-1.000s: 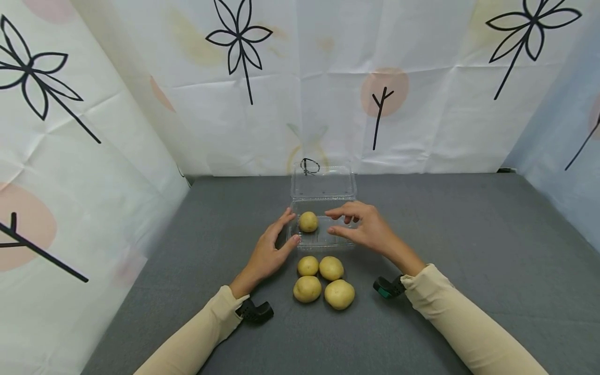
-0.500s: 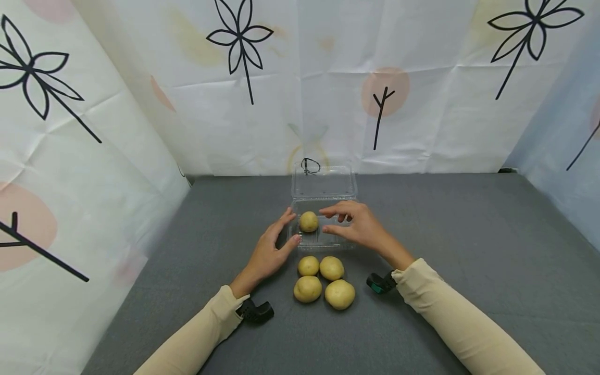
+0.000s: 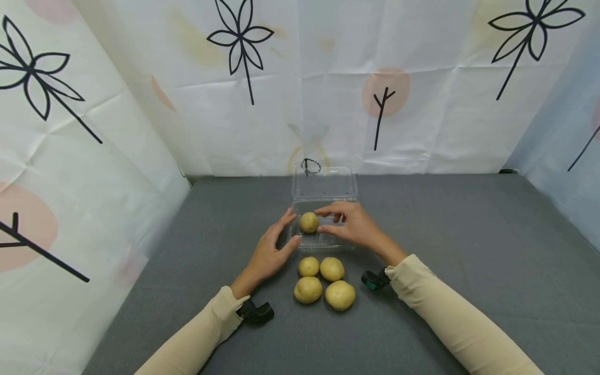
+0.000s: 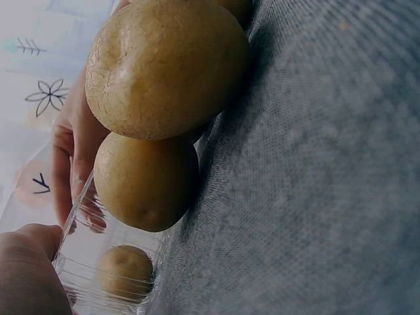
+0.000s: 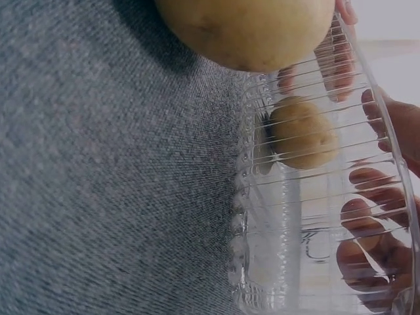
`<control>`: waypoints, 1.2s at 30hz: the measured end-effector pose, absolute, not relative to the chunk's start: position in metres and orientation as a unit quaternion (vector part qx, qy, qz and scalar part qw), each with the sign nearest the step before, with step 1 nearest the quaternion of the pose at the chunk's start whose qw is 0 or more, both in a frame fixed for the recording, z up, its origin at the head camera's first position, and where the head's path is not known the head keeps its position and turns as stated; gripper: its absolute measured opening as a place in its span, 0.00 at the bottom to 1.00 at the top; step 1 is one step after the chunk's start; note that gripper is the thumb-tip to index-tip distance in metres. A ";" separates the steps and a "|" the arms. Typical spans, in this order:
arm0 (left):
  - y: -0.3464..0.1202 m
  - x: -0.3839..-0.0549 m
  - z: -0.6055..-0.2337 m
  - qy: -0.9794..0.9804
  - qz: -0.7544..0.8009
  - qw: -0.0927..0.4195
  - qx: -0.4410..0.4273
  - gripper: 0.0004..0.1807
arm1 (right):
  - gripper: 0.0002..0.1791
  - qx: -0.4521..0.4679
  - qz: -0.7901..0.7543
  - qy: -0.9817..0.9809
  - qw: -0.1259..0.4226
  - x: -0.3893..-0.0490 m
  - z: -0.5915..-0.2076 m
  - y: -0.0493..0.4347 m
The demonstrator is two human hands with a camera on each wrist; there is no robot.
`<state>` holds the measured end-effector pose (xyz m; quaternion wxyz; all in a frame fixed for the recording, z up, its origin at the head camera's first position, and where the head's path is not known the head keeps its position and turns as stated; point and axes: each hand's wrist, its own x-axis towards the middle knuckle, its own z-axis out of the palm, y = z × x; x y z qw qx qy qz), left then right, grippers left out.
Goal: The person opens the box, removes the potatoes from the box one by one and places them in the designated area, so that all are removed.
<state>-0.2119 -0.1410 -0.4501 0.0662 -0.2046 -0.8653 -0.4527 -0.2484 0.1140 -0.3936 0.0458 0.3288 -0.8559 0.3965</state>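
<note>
A clear plastic clamshell box point(image 3: 335, 241) stands with one potato point(image 3: 309, 222) in its left part. My left hand point(image 3: 268, 254) lies along the box's left side, fingers extended and thumb at the near left corner. Over the box, my right hand point(image 3: 352, 225) has its thumb and forefinger parted, their tips right at the potato's right side. The right wrist view shows those fingers point(image 5: 361, 256) through the ribbed wall, apart from the potato point(image 5: 303, 134). In the left wrist view, the left thumb point(image 4: 41, 243) is at the box's rim.
Several potatoes point(image 3: 340, 295) sit in a cluster in front of the box on the grey cloth point(image 3: 445, 250). The box's clear lid point(image 3: 324, 184) stands raised behind it, near the white patterned backdrop point(image 3: 328, 120).
My right hand has moved left over the box, bringing its fingertips up to the potato inside. The left hand, the box and the potatoes have stayed in place.
</note>
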 end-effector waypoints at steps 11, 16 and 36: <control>-0.140 -0.212 -0.449 -0.865 -0.455 0.063 -0.201 0.33 | 0.24 0.321 0.370 -0.871 0.024 -0.258 -0.392 0.110; -0.140 -0.213 -0.449 -0.867 -0.453 0.061 -0.199 0.33 | 0.25 0.318 0.361 -0.877 0.010 -0.260 -0.391 0.108; -0.140 -0.213 -0.451 -0.866 -0.453 0.062 -0.202 0.34 | 0.26 0.322 0.360 -0.875 -0.032 -0.271 -0.396 0.093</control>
